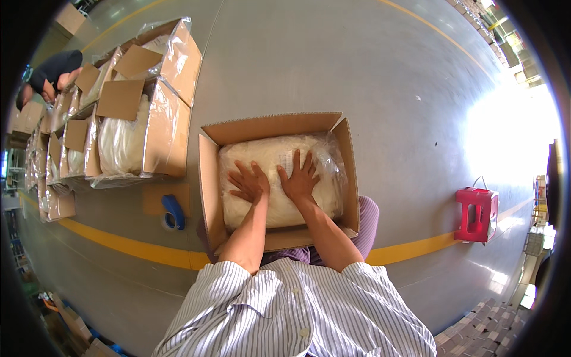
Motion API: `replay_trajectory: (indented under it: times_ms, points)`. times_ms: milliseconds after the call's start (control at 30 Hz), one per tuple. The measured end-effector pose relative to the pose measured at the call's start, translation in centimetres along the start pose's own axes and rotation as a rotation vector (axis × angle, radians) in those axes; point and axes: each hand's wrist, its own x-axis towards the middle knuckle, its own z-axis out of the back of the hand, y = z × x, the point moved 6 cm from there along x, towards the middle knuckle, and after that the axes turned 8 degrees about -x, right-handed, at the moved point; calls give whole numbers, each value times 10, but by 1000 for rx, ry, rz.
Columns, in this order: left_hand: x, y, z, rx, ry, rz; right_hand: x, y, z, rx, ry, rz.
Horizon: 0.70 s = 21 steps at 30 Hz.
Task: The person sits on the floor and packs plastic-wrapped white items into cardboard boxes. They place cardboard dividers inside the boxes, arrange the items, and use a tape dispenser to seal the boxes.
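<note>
In front of me stands an open cardboard box [211, 183] with its flaps raised, close against my legs. A cream-coloured bundle in a clear plastic bag [281, 212] fills most of it. My left hand [250, 180] lies palm down with spread fingers on the left part of the bundle. My right hand [301, 178] presses flat on its right part, fingers spread, beside a printed patch that shows through the plastic. Loose, crumpled plastic gathers at the box's upper right corner. Neither hand grips anything.
Rows of plastic-lined cardboard boxes [167, 134] stand at the left, where a co-worker [55, 71] bends over them. A blue tape dispenser [173, 212] lies by a cardboard piece [154, 198] on the floor. At the right is a red plastic stool [475, 214]. A yellow line [134, 250] crosses the floor.
</note>
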Motion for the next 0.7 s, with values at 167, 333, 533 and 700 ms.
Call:
replay_trajectory:
  times_ms: [167, 333, 533, 700]
  points:
    - [7, 5, -13, 172, -76, -93, 5, -5, 0, 144, 66, 81]
    - [10, 20, -31, 199, -131, -179, 2, -17, -19, 227, 16, 197]
    - [13, 23, -40, 239, -142, -237, 0, -32, -71, 310, 69, 238]
    - [17, 30, -51, 240, -107, -249, -3, -38, -86, 341, -84, 345]
